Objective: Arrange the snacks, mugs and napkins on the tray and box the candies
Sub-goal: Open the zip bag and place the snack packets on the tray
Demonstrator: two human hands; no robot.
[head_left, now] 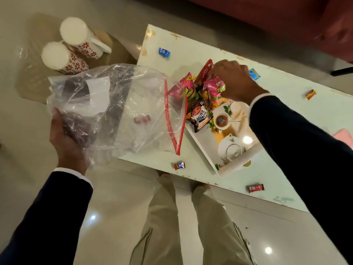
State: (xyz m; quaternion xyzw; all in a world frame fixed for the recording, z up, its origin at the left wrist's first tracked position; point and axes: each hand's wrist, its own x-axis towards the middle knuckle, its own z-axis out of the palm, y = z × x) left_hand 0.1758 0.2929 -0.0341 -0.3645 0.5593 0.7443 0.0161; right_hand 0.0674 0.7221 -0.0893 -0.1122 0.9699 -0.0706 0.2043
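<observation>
R hand [236, 81] is closed over the tops of a bunch of snack packets [202, 92], standing them at the far end of the tray [202, 144], probably to keep the near end free for mugs and napkins. The salted peanuts pack [200, 116] lies flat just in front of them. L hand [65, 136] grips the clear zip bag [114, 106] by its bottom, mouth toward the tray (looks emptied, though something dark may be left by the palm). The bag hangs over the table's [286, 115] left edge, so the red candy [141, 119] shows through the plastic. Other candies lie scattered well apart: blue one [164, 52], one near the front edge [179, 165], red bar [255, 188]. Two mugs [74, 44] wait upside down on a side stool, w/ no candy box in view.
</observation>
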